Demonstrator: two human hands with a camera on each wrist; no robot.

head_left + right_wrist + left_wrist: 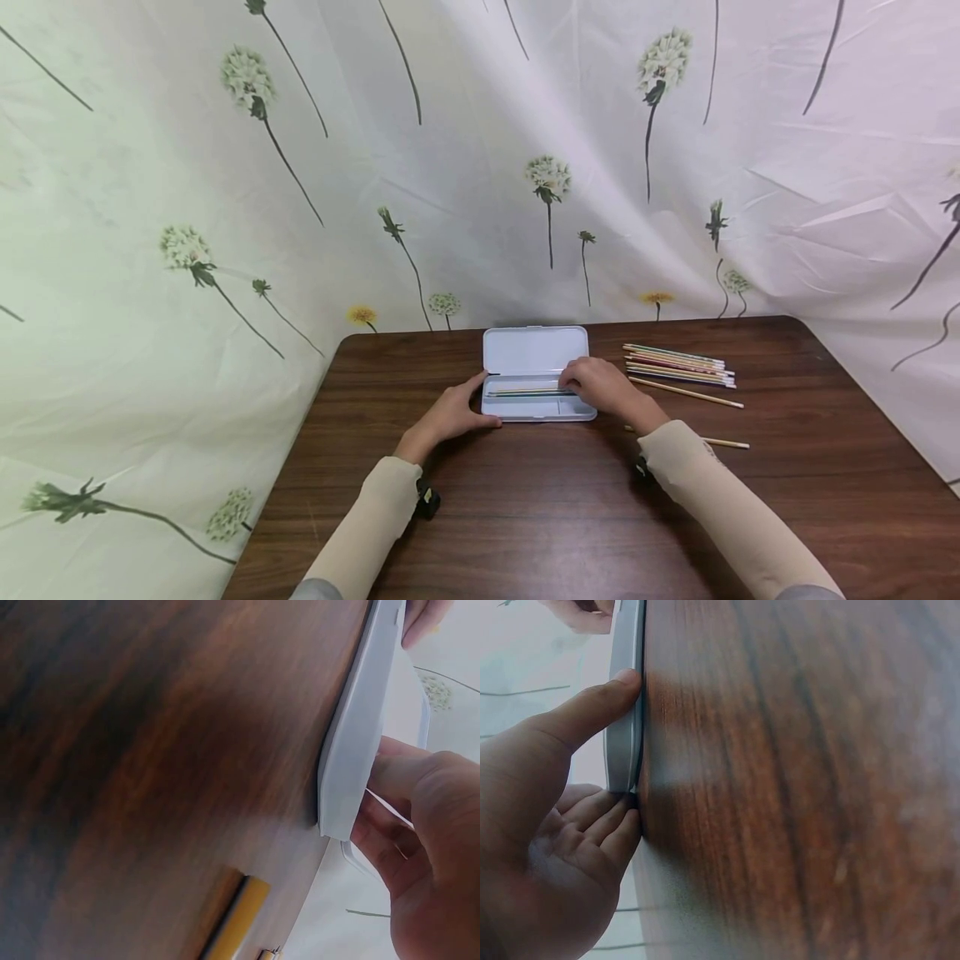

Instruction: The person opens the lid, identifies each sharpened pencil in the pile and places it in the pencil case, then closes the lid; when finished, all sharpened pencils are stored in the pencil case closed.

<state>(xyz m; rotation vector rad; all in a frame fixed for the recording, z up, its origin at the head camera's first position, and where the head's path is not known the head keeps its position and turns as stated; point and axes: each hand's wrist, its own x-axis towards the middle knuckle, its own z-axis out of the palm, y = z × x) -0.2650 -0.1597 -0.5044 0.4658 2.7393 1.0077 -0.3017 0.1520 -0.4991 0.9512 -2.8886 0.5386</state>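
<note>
A pale blue-white pencil case [517, 410] lies with its lid [536, 350] raised at the back. Several pencils [521, 392] rest lengthwise in its long compartment. My left hand [448, 413] grips the case's left end, its thumb [611, 697] on the front wall and its fingers [615, 825] round the end. Reaching into the right end, my right hand [600, 385] has its fingers curled at the pencils' right ends and pinches a pencil there; the fingertips are hidden behind the case wall [352, 765] in the right wrist view.
On the brown wooden table [517, 517], a row of pencils [678, 367] lies right of the case. Nearer me are a separate pencil [686, 392] and another pencil [726, 442], partly hidden by my right wrist. A flower-printed curtain [465, 208] hangs behind.
</note>
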